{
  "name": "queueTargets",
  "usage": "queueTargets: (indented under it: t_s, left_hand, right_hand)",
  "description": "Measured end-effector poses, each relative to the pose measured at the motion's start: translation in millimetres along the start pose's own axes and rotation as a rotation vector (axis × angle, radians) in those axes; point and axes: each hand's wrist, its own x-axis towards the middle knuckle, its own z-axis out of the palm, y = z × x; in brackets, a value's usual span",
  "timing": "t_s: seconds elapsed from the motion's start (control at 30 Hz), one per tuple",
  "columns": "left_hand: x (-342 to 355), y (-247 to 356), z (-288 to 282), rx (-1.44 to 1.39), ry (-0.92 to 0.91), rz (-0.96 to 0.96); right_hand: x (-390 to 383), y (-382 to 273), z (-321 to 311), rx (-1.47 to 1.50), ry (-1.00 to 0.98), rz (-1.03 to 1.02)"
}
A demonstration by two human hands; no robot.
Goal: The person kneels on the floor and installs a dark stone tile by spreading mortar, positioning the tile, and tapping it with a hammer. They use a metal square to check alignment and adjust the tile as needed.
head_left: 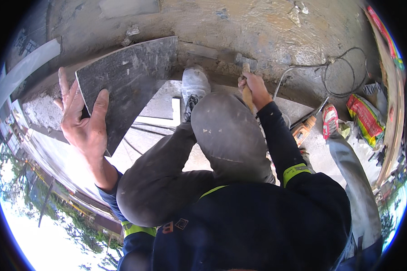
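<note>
My left hand [83, 117] grips the left edge of a dark grey tile [126, 74], thumb on its face and fingers spread behind the edge. The tile stands tilted, its far end by the base of the rough wall. My right hand [255, 89] is closed around the wooden handle of a hammer [247, 62]. Its grey metal head is at the foot of the wall, right of my dusty shoe [196, 85]; whether it touches the wall I cannot tell.
A thin cable [348, 90] loops at the right. Beyond it lies a red and yellow bag [365, 118] beside a wooden board [386, 90]. Another person's leg and red shoe [330, 121] stand close on my right, near an orange-handled tool [304, 129]. A white angled strip [174, 115] lies between tile and shoe.
</note>
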Motion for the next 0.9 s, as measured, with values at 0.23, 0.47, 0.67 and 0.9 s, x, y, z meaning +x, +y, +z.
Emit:
queueTargets:
  t_s: [0.23, 0.47, 0.67, 0.9]
  left_hand:
    - [0, -9, 3, 0.003, 0.032, 0.050]
    - [2, -10, 4, -0.007, 0.039, 0.050]
    - [0, -10, 4, -0.006, 0.031, 0.023]
    - [1, -12, 6, -0.005, 0.043, 0.036]
  right_hand:
    - [25, 39, 52, 0.044, -0.137, 0.029]
    - [26, 36, 43, 0.033, -0.023, 0.028]
    - [42, 43, 103, 0.014, -0.311, 0.249]
    - [25, 4, 52, 0.059, 0.098, -0.077]
